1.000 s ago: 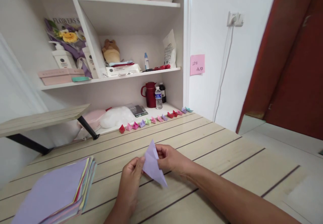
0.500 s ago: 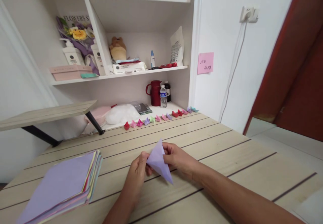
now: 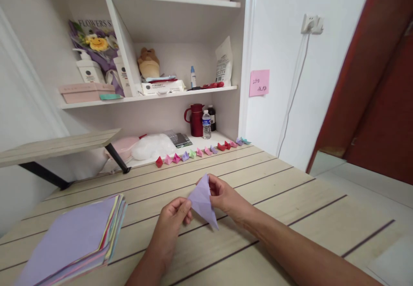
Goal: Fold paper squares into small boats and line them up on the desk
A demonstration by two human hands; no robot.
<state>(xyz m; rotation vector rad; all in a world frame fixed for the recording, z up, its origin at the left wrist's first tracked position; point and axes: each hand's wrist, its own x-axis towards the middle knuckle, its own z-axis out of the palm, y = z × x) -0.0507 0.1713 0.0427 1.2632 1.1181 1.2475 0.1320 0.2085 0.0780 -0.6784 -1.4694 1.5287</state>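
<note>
Everything is being viewed from a single camera worn on the person's head, which is being aimed forward and down across the slatted table (image 3: 290,193). The left hand (image 3: 172,217), right hand (image 3: 226,196) and purple paper (image 3: 203,202) are being seen from above and behind at close range, below the middle of the view. Farther off, the shelf unit (image 3: 177,21) is being faced over the table's far edge, left of centre, while the red door (image 3: 383,101) and pale floor (image 3: 364,185) are being taken in at the right edge.
</note>
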